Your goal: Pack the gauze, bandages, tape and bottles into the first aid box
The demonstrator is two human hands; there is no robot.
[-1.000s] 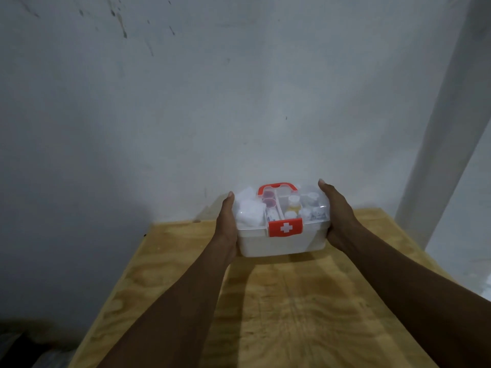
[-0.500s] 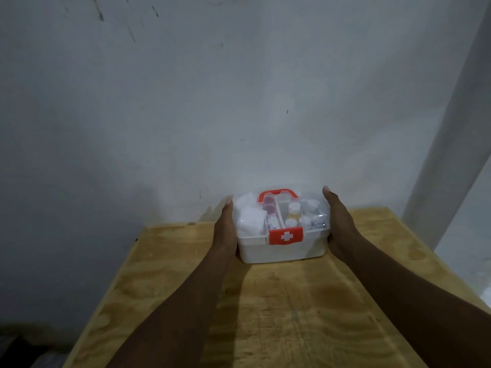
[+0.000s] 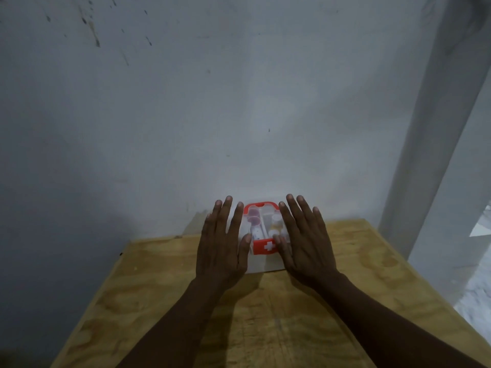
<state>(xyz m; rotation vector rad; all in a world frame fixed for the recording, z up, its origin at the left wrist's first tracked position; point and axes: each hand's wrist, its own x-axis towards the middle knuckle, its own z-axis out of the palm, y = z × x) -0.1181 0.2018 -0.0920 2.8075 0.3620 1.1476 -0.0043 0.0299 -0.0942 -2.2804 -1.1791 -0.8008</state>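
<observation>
Resting at the 12 o'clock edge of the wooden table [image 3: 265,328], against the wall [image 3: 239,102], the first aid box [image 3: 261,264] stands closed, red latch [image 3: 265,246] facing the person. Left hand [image 3: 223,248] and right hand [image 3: 305,245] lie flat above it, fingers spread, gripping nothing. Bottles [image 3: 276,224] show through the clear lid.

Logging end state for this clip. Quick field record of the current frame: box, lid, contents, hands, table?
box: white first aid box, on the table's far edge by the wall
lid: clear, down; red latch at front, red handle on top
contents: small bottles seen through the lid; the rest hidden by hands
left hand: flat, fingers spread, over the box's left half
right hand: flat, fingers spread, over the right half
contact: cannot tell if palms touch the lid
table: plywood
</observation>
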